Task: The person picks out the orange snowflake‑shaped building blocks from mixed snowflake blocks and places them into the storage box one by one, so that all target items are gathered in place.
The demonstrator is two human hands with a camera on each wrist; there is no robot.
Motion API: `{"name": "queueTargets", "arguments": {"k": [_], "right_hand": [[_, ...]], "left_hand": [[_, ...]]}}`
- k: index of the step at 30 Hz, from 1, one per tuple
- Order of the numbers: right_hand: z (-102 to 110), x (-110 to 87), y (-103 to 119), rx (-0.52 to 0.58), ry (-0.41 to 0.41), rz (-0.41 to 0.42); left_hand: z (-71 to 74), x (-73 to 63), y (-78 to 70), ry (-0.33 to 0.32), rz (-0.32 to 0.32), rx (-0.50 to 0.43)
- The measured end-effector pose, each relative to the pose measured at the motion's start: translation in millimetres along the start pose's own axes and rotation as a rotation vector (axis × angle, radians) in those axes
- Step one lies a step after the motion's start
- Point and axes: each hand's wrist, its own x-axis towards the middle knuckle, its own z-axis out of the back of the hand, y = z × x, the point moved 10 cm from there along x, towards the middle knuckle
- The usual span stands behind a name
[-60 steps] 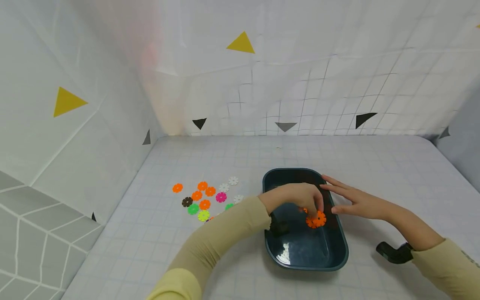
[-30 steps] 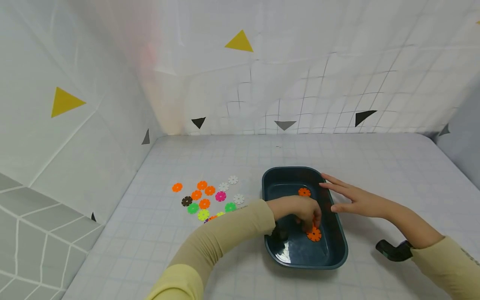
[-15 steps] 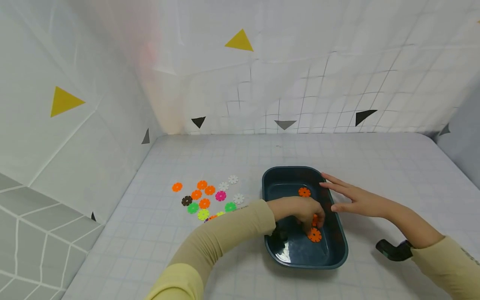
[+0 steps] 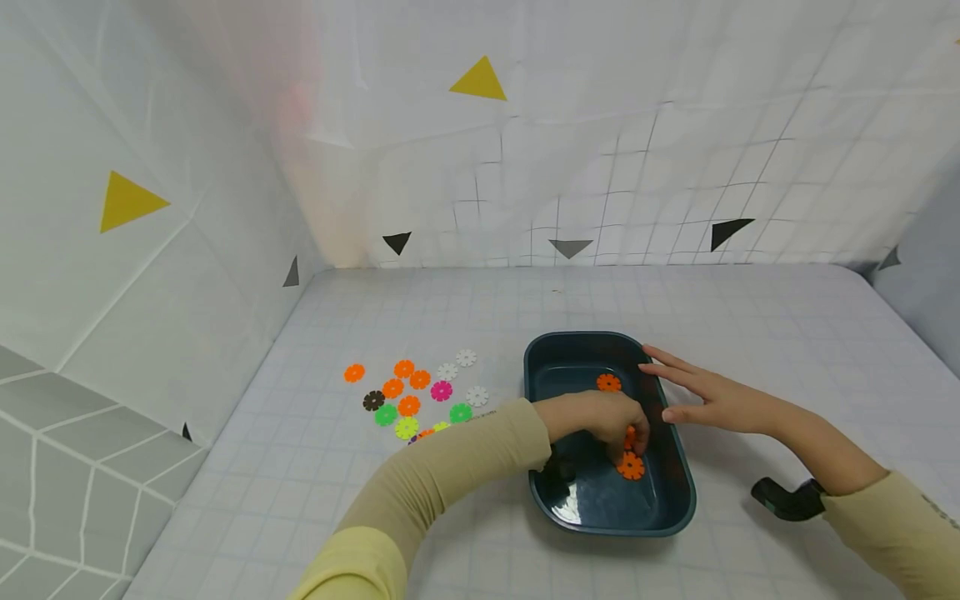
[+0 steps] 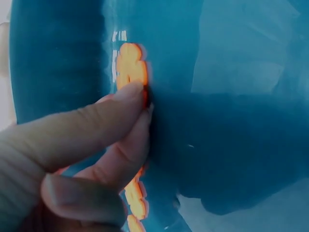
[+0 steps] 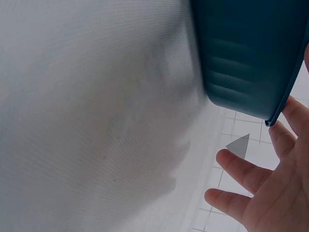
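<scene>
A dark teal plastic tray (image 4: 615, 508) stands on the table, right of centre. My left hand (image 4: 611, 417) reaches down into it, fingers curled, by the right inner wall. In the left wrist view my fingertips pinch an orange snowflake disc (image 5: 130, 65), partly hidden by a finger. Another orange disc (image 4: 631, 466) lies just nearer along the same wall, and a third orange disc (image 4: 608, 382) lies towards the tray's far end. My right hand (image 4: 712, 400), fingers spread and straight, touches the tray's right rim from outside.
Left of the tray lie several loose snowflake discs: orange ones (image 4: 393, 388), white (image 4: 477, 397), a pink (image 4: 441, 390), greens (image 4: 386, 415), yellow and a dark brown (image 4: 373, 401). A black curved device (image 4: 787, 500) sits at my right wrist. White sheets wall the table's back and left.
Over the two seconds my left hand has moved nearer along the tray's right wall, uncovering the far orange disc. The nearest orange disc has shifted nearer. My right hand has stayed put.
</scene>
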Motion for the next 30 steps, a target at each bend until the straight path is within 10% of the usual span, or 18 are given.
{"name": "queueTargets", "arguments": {"k": [22, 30], "right_hand": [[0.3, -0.1, 0.6, 0.001, -0.001, -0.005], [0.4, -0.4, 1.1, -0.002, -0.001, 0.007]], "left_hand": [[4.5, -0.5, 2.1, -0.031, 0.045, 0.012], [22.1, -13.7, -4.0, -0.087, -0.076, -0.052]]}}
